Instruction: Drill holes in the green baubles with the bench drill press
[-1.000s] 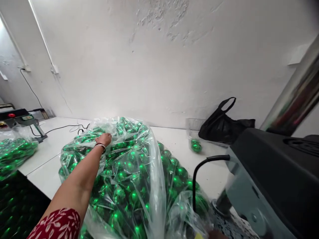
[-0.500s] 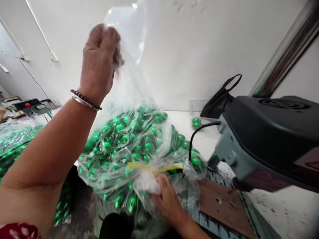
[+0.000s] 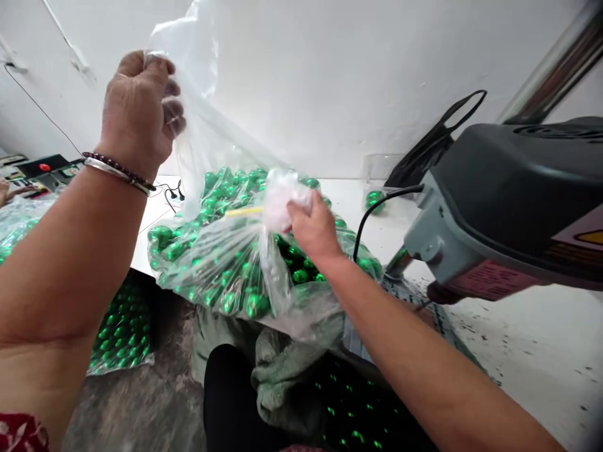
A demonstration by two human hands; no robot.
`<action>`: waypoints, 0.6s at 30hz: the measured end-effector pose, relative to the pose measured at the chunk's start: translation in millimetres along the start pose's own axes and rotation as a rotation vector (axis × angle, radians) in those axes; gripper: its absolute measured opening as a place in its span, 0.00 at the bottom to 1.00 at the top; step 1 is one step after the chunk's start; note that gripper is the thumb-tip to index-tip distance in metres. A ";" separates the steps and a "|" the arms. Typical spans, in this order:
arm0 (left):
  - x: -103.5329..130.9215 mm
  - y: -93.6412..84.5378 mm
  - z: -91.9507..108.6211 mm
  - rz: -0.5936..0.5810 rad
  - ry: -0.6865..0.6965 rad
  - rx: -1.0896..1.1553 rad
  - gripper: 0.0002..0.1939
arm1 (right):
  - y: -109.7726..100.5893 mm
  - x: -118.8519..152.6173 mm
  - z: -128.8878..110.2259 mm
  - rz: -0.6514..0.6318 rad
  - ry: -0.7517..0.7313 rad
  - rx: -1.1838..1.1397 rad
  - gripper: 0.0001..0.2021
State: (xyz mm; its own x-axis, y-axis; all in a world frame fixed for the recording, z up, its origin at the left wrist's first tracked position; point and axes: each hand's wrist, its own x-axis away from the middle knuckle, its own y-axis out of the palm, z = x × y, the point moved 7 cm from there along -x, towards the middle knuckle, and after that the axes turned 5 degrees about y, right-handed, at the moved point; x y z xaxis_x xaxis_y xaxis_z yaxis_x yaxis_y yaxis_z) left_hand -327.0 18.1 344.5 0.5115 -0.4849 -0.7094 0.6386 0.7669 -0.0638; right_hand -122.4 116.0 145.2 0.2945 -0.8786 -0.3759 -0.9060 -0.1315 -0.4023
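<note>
Both hands are shifting since the earlier frame: the right hand [image 3: 315,229] is now lifting the bunched plastic [image 3: 277,204] higher over the big clear bag [image 3: 217,276], and the left hand [image 3: 136,107] is holding its sheet farther to the left. Left fingers are curling tightly, pinching the sheet [image 3: 193,119] up against the wall [image 3: 330,75]; the forearm is slanting up from below, and the wrist is wearing a beaded bracelet [image 3: 106,158] and a silver bangle [image 3: 110,168]. Right fingers are clenching the bunch, that forearm coming in from the lower right. A yellow strip [image 3: 244,211] is sticking out beside the bunch. The clear bag, full of shiny green balls [image 3: 257,306], is resting at the worktop's [image 3: 400,216] front edge, with a green cloth [image 3: 292,376] hanging beneath. To its right, a grey-and-black machine [image 3: 509,207] is standing, showing a pink label [image 3: 497,276] whose lines are too blurred for reading; a sticker [image 3: 588,235] with a yellow shape is also staying unreadable. Toward the worktop's back edge, a clear box [image 3: 377,166] is sitting beside a black bag [image 3: 419,163]. Farther left, another clear bag [image 3: 21,216] is lying near a black device [image 3: 44,167] bearing a red button.
</note>
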 end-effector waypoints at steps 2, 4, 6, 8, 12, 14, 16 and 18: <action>1.5 -0.8 -3.4 0.023 -0.038 0.085 0.06 | -11.3 -18.2 -7.2 0.083 0.029 0.092 0.13; 4.8 -3.6 -3.3 0.068 -0.049 0.109 0.07 | -16.6 -26.6 3.7 0.083 0.113 0.230 0.14; 11.5 -7.9 -3.0 0.118 -0.059 0.090 0.07 | -18.7 -26.8 26.0 0.023 0.207 0.314 0.14; 21.8 -10.9 -3.1 0.155 -0.049 0.048 0.07 | -22.2 -23.3 45.0 -0.027 0.262 0.348 0.15; 46.8 9.5 -5.2 0.038 0.037 0.060 0.05 | -28.8 -19.1 26.8 -0.077 0.186 0.356 0.30; 60.1 27.0 -3.5 -0.025 0.118 0.029 0.03 | -24.3 -23.2 -14.7 -0.092 0.012 0.279 0.40; 73.9 43.5 -0.2 -0.081 0.198 -0.065 0.04 | -12.5 -31.3 -65.0 -0.109 -0.242 0.083 0.47; 91.7 52.0 3.5 -0.137 0.299 -0.198 0.06 | 5.0 -48.2 -92.9 -0.107 -0.287 -0.058 0.47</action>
State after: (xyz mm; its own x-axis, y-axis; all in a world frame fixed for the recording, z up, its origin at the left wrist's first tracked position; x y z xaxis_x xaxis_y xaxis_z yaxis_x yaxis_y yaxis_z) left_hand -244.8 12.0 278.6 0.2198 -0.4672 -0.8564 0.5508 0.7840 -0.2863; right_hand -169.3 115.0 238.9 0.4558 -0.6938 -0.5575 -0.8785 -0.2500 -0.4071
